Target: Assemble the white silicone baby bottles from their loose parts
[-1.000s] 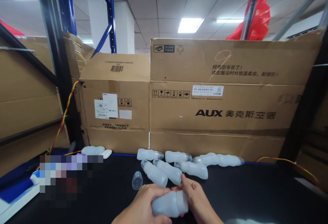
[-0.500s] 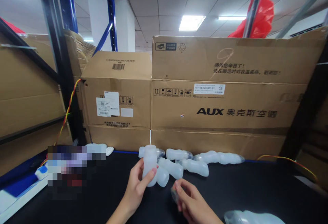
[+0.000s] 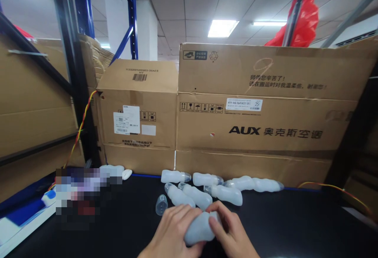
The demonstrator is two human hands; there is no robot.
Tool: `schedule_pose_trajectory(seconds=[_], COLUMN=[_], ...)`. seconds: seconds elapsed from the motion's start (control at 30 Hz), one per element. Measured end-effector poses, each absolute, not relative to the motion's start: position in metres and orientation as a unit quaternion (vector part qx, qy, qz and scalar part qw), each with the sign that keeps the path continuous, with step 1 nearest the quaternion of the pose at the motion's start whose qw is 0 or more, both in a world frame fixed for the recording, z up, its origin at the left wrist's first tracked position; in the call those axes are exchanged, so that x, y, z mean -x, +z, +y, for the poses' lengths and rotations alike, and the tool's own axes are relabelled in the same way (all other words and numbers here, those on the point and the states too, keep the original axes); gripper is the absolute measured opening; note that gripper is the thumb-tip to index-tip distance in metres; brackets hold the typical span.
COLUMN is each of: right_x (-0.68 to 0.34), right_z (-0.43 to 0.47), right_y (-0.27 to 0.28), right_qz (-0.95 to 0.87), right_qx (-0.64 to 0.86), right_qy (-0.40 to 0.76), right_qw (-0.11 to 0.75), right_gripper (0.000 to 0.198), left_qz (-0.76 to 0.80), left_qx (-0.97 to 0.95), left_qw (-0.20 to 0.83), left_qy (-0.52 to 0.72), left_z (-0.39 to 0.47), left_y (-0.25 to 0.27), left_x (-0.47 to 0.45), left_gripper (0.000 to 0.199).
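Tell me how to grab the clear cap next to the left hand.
I'd pinch the clear cap by its lower sides, probably reaching from above and its left: it stands rounded end up, wider below, and the left hand crowds its right side.

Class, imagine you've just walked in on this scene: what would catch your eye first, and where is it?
Probably the big cardboard panel marked AUX, standing across the back, and the bright red plastic at upper right. Then, at bottom centre, the left hand grips a whitish bottle while the right hand fingers one end. Just beyond them lie more whitish bottles.
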State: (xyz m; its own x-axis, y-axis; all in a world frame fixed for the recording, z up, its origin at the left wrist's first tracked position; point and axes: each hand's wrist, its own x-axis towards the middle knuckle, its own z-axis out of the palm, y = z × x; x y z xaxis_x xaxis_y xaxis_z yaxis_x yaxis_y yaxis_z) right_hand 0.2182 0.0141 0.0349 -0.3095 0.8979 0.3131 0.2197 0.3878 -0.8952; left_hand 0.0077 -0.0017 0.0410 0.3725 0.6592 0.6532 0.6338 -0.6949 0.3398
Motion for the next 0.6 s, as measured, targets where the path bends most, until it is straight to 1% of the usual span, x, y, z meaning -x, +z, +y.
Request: schedule_pose_trajectory(seconds=[0.07,0.13,0.23,0.33,0.37,0.43,0.53,0.6], right_x=[-0.221,-0.223,-0.227,-0.231,-0.232,-0.233,-0.231,-0.229], right_z=[0.011,0.008,0.006,0.004,0.004,0.006,0.013,0.018], right_y=[0.040,0.045,0.048,0.047,0.046,0.040,0.031,0.027], right_qz=[-0.748,-0.758,-0.782,-0.810,-0.813,-0.809,-0.777,-0.745], right_qx=[0.409,0.413,0.387,0.362,0.357,0.346,0.340,0.358], right_qy=[0.319,0.297,0.283,0.265,0.263,0.275,0.318,0.334], right_qw=[0.414,0.408,0.398,0.377,0.378,0.388,0.424,0.453], right_gripper=[0.046,0.042,0.038,0.032,0.034,0.045,0.063,0.065], left_qz=[0.408,0.434,0.442,0.425,0.424,0.416,0.360,0.339], left_qx=[-0.837,-0.832,-0.803,-0.741,-0.709,-0.655,-0.651,-0.657], left_qw=[0.058,0.123,0.230,0.382,0.430,0.496,0.538,0.540], left_qy=[0.360,0.323,0.327,0.352,0.365,0.389,0.396,0.403], left_z=[-0.003,-0.006,-0.011,-0.012,-0.011,-0.008,-0.005,-0.004], left_y=[0.045,0.056,0.072,0.078,0.078,0.079,0.083,0.085], left_x=[-0.009,-0.008,-0.002,0.007,0.010,0.013,0.014,0.013], left_gripper=[0.059,0.057,0.056,0.048,0.046,0.039,0.027,0.027])
